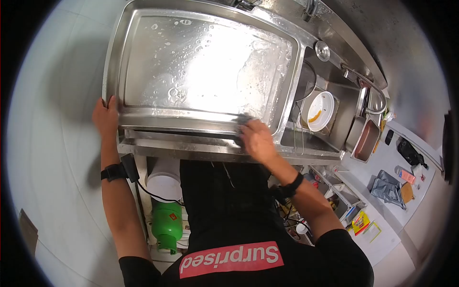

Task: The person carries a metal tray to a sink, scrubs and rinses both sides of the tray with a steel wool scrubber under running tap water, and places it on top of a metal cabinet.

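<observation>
A large rectangular stainless steel tray (158, 62), wet and dotted with suds, lies over the metal sink counter in front of me. My left hand (106, 117) is closed around its near left corner, thumb on the rim. On the near rim, right of the middle, my right hand (259, 142) presses a dark scrubbing pad (242, 125). The fingers mostly cover the pad, so its exact kind is hard to make out.
Right of the tray is a sink basin (345, 103) with a white bowl (320, 111) in it. A faucet hose (377, 93) curves behind. A green gas cylinder (167, 222) stands below the counter. Farther right, a white table (387, 205) carries bags and packets.
</observation>
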